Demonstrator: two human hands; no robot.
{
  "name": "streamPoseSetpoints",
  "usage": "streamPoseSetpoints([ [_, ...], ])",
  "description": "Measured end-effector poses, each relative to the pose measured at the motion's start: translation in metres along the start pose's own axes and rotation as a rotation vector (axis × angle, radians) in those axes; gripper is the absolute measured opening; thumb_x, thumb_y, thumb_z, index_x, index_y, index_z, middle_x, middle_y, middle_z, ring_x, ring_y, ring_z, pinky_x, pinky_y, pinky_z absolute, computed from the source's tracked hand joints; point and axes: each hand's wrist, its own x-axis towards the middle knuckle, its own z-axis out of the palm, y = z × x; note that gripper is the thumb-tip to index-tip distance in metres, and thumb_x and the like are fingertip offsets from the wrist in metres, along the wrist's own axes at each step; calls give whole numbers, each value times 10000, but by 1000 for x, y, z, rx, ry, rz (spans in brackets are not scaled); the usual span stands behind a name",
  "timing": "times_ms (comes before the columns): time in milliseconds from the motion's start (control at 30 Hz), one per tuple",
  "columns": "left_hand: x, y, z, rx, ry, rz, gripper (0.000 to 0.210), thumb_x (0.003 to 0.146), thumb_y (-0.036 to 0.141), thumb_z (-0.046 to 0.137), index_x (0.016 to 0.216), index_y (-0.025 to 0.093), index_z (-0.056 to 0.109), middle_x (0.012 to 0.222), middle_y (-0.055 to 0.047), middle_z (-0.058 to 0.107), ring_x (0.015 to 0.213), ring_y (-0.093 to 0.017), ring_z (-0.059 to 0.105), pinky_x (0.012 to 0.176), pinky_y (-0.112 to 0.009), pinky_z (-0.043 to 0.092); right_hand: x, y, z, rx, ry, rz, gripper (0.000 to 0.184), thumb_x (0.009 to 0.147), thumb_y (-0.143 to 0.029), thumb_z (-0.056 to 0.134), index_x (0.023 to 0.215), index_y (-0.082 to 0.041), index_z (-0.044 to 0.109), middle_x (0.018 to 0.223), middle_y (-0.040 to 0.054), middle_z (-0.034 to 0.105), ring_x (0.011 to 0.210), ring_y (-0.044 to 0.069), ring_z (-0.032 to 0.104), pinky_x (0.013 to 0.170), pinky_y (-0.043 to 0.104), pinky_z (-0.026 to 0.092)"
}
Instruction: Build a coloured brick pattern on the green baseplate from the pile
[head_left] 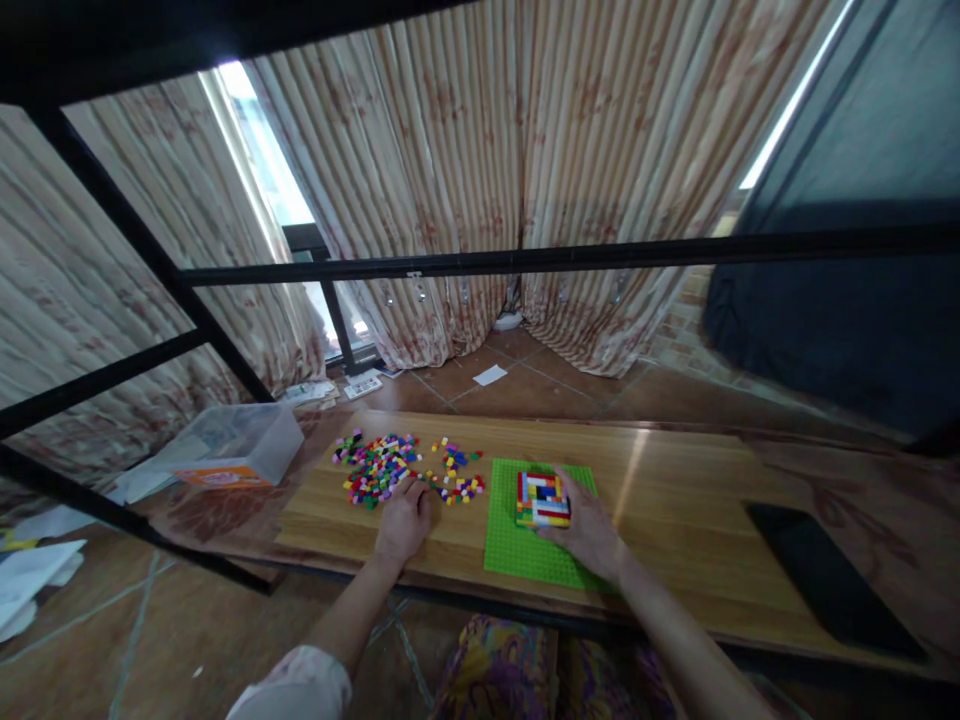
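Observation:
A small square structure of stacked toy bricks [543,500] in red, white, blue, yellow, green and orange stands on a green studded baseplate [517,555]. Around its right side my right hand [589,528] is closed, fingers at the far corner and thumb at the near side. My left hand [403,515] rests at the near edge of a heap of loose coloured bricks [379,465], its fingers curled down and pressed together. Whatever its fingertips pinch is hidden. A smaller scatter of bricks [457,488] lies between the heap and the baseplate.
The wooden board [660,500] carries all of this. A dark flat slab [832,575] lies at its right end. A clear plastic box [247,445] with an orange label stands left. Black metal bars [465,264] cross in front of curtains [450,130].

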Motion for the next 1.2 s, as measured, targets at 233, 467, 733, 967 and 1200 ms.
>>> streamPoseSetpoints([
  [233,1,1,-1,-15,6,0,166,862,100,472,855,189,611,892,-63,633,826,-190,626,767,-329,524,-10,25,2,111,93,-3,939,700,-413,695,1504,-188,264,1318,150,583,1174,302,586,1006,500,441],
  [467,-1,8,-5,-27,-5,20,187,895,117,455,874,196,623,906,-59,632,858,-180,627,793,-317,533,-15,34,9,68,157,-6,908,725,-517,678,1484,-179,314,1287,155,615,1127,317,621,956,491,488],
  [733,-1,8,-1,-44,-7,19,215,902,124,467,1023,210,622,1029,-64,646,946,-181,636,860,-324,538,-18,42,10,41,144,-36,904,757,-564,662,1500,-199,300,1329,157,587,1139,324,615,969,502,488],
  [967,42,26,12,19,-52,-18,203,893,120,486,1002,194,642,996,-71,668,945,-202,630,857,-334,532,-20,38,6,64,157,-16,853,772,-599,640,1472,-206,352,1346,145,585,1152,321,616,977,492,496],
  [1200,75,43,21,189,-225,-7,187,852,170,561,998,202,672,1071,-75,667,1052,-226,596,955,-354,478,-21,35,5,73,144,19,830,765,-590,653,1448,-201,386,1329,146,594,1135,321,620,979,498,498],
])
